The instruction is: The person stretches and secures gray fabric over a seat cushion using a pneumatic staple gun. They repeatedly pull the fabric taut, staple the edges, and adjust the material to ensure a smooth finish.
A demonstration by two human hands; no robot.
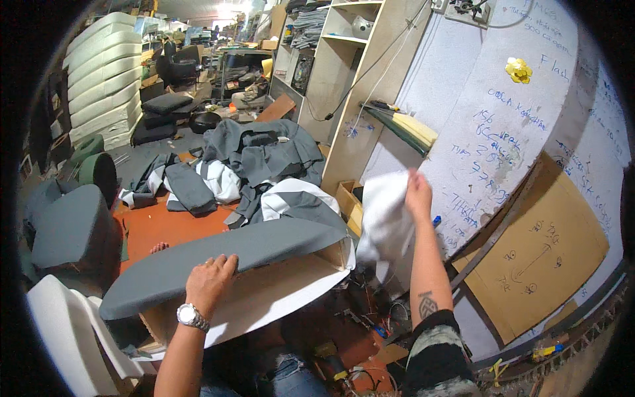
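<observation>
A long, curved piece with a padded grey fabric top (159,278) lies tilted across in front of me. Its near side shows a wooden frame and a white fabric lining (271,311). My left hand (211,281), with a watch on the wrist, rests on the near edge of the grey padding, fingers laid over it. Off the right end of the piece, my right hand (418,196) is raised, fingers closed on the upper corner of a white cloth (383,218). The cloth hangs down beside the wooden shelf unit, and its lower end is partly hard to make out.
Grey and white fabric pieces (264,155) are heaped beyond, on an orange-red surface (152,228). Grey padded parts (69,225) and a white curved shell (73,337) stand left. Tools and cables (364,324) lie below right. A marked wall with a cardboard sheet (536,251) bounds the right.
</observation>
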